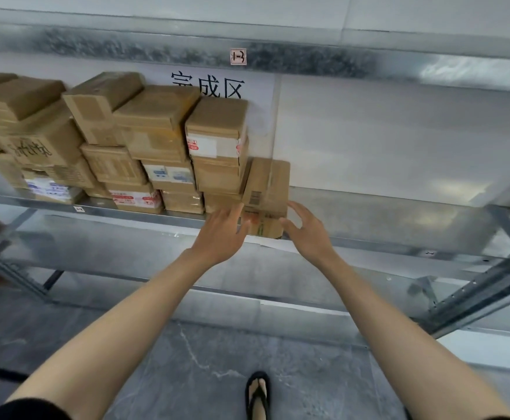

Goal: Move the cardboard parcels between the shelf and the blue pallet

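Two hands reach for one cardboard parcel point(266, 189) that stands at the front edge of the metal shelf point(399, 219), its lower corner a little over the lip. It is just right of the stacked parcels point(156, 140); blur keeps me from telling whether it touches the nearest column. The left hand point(222, 234) is at the parcel's lower left front, its fingers point(238, 212) straight and spread, the tips lying over the printed face. Whether they press it or hover just off it I cannot tell. The right hand point(310, 237) is beside the parcel's right wall, fingers point(297, 207) spread and loosely bent, wrapped round nothing. Neither hand has a hold yet.

Judging from its plain corrugated walls, the parcel is probably light to middling in weight and stiff enough to take a squeeze from both sides. The taped faces may be slick under dry palms. The safest hold looks like one palm flat on each side wall, low down, with fingertips hooked under the bottom edge as it comes off the lip. Drawing it straight out should spare the neighbouring column, which stands high and could topple if dragged. The blue pallet is not in view.
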